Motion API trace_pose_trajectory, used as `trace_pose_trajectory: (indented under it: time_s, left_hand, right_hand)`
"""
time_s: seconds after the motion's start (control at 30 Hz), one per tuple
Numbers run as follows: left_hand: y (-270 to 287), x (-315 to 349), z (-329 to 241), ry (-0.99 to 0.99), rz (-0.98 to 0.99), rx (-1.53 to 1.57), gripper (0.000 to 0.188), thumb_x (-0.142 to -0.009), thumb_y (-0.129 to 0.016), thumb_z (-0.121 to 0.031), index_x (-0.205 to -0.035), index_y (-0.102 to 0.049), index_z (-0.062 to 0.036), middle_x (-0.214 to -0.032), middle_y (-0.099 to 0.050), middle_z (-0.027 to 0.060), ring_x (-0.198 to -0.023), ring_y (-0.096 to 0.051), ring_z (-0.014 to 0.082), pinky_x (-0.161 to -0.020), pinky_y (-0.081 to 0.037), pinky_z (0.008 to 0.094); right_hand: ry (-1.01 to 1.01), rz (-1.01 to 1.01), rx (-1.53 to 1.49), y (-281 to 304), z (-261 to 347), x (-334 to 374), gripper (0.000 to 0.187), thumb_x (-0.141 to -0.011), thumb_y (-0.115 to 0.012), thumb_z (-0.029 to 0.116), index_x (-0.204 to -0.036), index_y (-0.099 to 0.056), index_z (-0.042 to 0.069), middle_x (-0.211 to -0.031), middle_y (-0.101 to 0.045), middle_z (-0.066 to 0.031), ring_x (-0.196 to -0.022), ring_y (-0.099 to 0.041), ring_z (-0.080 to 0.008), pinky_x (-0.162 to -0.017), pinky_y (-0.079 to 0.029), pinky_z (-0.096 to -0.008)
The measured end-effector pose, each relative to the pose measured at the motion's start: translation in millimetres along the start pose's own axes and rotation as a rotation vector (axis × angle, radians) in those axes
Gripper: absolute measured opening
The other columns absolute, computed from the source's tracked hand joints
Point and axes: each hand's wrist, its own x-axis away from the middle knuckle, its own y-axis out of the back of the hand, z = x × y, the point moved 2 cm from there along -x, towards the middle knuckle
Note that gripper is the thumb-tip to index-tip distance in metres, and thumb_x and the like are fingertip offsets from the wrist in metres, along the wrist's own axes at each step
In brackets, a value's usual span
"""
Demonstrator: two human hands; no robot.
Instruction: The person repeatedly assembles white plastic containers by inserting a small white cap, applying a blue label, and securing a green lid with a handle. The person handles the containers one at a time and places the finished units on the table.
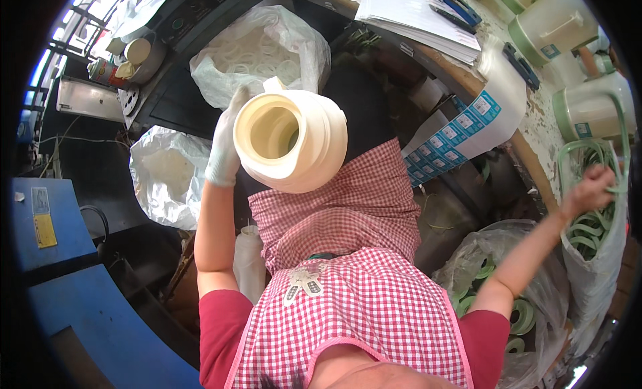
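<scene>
My left hand (226, 138), in a white glove, holds a cream plastic jug body (322, 138) by its side, above my lap. The jug's wide round mouth is turned up toward me, and a short tab sticks out at its far side. Out to the far right, my bare right hand (590, 191) is closed on a light green plastic handle (622, 121), a long curved strip. Just under that hand, a white sack (597, 288) is filled with more green handles (588, 232).
Finished-looking cream jugs with green bases (554, 28) lie along the worn bench (535, 138). Papers (418, 18), a sticker sheet (455, 131) and a black cutter (520, 64) are nearby. Plastic bags hold pale rings (261, 58) and green rings (523, 315). Blue machine casing (100, 315) stands left.
</scene>
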Motion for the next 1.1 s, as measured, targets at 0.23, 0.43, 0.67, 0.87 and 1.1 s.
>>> trace_pose_trajectory:
  time_s: [0.23, 0.43, 0.67, 0.87, 1.1]
  left_hand:
    - [-58, 34, -33, 0.104, -0.06, 0.144, 0.063, -0.113, -0.038, -0.048, -0.152, -0.046, 0.0007, -0.151, -0.056, 0.0169, -0.135, -0.059, 0.0304, -0.117, -0.047, 0.0459]
    - [-73, 22, -29, 0.105, -0.031, 0.281, 0.069, -0.11, -0.041, -0.055, -0.149, -0.049, 0.0017, -0.15, -0.056, 0.0175, -0.135, -0.058, 0.0306, -0.116, -0.047, 0.0459]
    - [-87, 15, -23, 0.073, -0.024, 0.468, 0.077, -0.106, -0.045, -0.062, -0.146, -0.052, 0.0029, -0.149, -0.056, 0.0182, -0.134, -0.058, 0.031, -0.116, -0.048, 0.046]
    - [-90, 18, -33, -0.107, 0.091, 0.482, 0.068, -0.106, -0.053, -0.057, -0.136, -0.061, 0.004, -0.139, -0.061, 0.0177, -0.127, -0.061, 0.0288, -0.114, -0.048, 0.0444]
    - [-63, 14, -13, 0.123, -0.136, 0.624, 0.032, -0.108, -0.05, -0.023, -0.109, -0.068, 0.0026, -0.113, -0.069, 0.0123, -0.109, -0.066, 0.0205, -0.108, -0.051, 0.0376]
  right_hand:
    - [-1.295, 0.78, -1.395, -238, 224, 262, 0.039, -0.11, -0.057, 0.037, -0.084, -0.045, 0.01, -0.069, -0.04, 0.0023, -0.049, -0.035, -0.0073, -0.045, -0.028, -0.0251]
    - [-1.53, 0.998, -1.243, -242, 264, 294, 0.027, -0.111, -0.055, 0.033, -0.111, -0.056, 0.006, -0.072, -0.04, 0.0052, -0.053, -0.034, -0.0033, -0.048, -0.028, -0.0215]
    - [-0.687, 1.345, -1.101, -234, 288, 278, 0.028, -0.112, -0.054, 0.03, -0.114, -0.062, 0.003, -0.072, -0.045, 0.0073, -0.058, -0.035, -0.0014, -0.052, -0.028, -0.0207]
    - [-1.135, 1.448, -0.995, -249, 257, 278, 0.032, -0.113, -0.053, 0.027, -0.118, -0.065, -0.003, -0.06, -0.032, 0.0083, -0.05, -0.027, -0.0022, -0.047, -0.019, -0.0232]
    - [-1.091, 1.515, -0.824, -252, 268, 279, 0.038, -0.114, -0.048, 0.028, -0.129, -0.059, -0.006, -0.06, -0.028, 0.0092, -0.051, -0.025, -0.0018, -0.048, -0.02, -0.0226]
